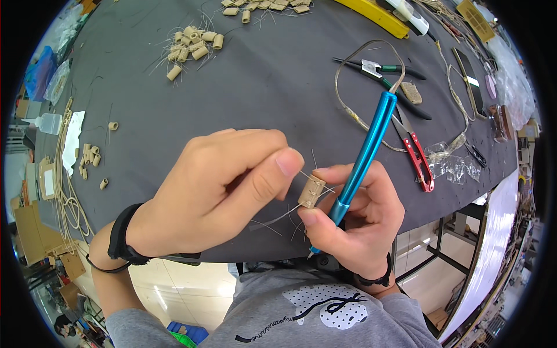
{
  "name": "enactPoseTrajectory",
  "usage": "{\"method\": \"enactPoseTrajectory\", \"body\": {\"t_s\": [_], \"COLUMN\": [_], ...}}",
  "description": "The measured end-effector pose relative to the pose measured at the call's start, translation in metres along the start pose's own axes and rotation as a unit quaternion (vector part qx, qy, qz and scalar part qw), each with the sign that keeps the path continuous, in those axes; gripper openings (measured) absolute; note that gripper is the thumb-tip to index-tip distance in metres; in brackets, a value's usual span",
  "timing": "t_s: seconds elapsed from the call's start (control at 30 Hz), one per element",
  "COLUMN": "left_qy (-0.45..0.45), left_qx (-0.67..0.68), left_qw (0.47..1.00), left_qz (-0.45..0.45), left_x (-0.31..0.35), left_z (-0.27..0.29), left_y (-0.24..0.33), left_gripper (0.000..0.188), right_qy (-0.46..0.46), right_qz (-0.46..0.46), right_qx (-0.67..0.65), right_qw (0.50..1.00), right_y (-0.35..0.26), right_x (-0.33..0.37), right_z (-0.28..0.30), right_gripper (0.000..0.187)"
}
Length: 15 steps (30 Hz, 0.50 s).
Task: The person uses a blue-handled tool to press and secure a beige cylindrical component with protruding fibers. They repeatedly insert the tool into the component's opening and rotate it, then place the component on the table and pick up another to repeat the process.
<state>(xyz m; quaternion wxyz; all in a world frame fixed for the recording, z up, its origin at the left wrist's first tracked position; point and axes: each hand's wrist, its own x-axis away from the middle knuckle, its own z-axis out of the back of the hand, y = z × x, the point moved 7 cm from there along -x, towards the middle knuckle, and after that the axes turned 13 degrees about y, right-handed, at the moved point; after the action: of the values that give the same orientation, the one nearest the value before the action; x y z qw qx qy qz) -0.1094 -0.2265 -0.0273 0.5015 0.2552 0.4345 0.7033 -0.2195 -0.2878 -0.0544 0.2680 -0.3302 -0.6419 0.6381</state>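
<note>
My right hand point(371, 214) holds a small beige tube point(311, 192) between thumb and finger, with fine threads sticking out on several sides. A shiny blue pen-shaped tool point(368, 148) with a cord at its upper end rests in the same hand, its thin tip pointing down toward me. Just left of the tube, my left hand point(226, 182) is closed, thumb pressed against the forefinger. A thin thread point(307, 175) runs from that pinch to the tube; its end is hidden in the fingers.
Beige tubes with loose threads lie in piles point(194, 45) at the far side and left. To the right are green-handled pliers point(400, 69), red snips point(419, 159), clear plastic wrap point(455, 165) and a looped cord point(342, 98). A yellow tool point(377, 17) lies at the far right.
</note>
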Motion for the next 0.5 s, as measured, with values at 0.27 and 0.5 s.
{"method": "enactPoseTrajectory", "body": {"t_s": [0.27, 0.5], "left_qy": [-0.133, -0.132], "left_qx": [0.395, 0.479], "left_qw": [0.839, 0.792], "left_qz": [0.350, 0.354], "left_x": [0.023, 0.022], "left_z": [-0.038, -0.046], "left_y": [-0.017, -0.020], "left_gripper": [0.039, 0.042], "right_qy": [0.000, -0.021], "right_qz": [-0.038, -0.090], "right_qx": [-0.117, -0.148], "right_qw": [0.992, 0.985], "right_y": [-0.004, 0.000], "right_x": [-0.001, 0.000], "right_z": [0.002, -0.003], "right_gripper": [0.032, 0.032]}}
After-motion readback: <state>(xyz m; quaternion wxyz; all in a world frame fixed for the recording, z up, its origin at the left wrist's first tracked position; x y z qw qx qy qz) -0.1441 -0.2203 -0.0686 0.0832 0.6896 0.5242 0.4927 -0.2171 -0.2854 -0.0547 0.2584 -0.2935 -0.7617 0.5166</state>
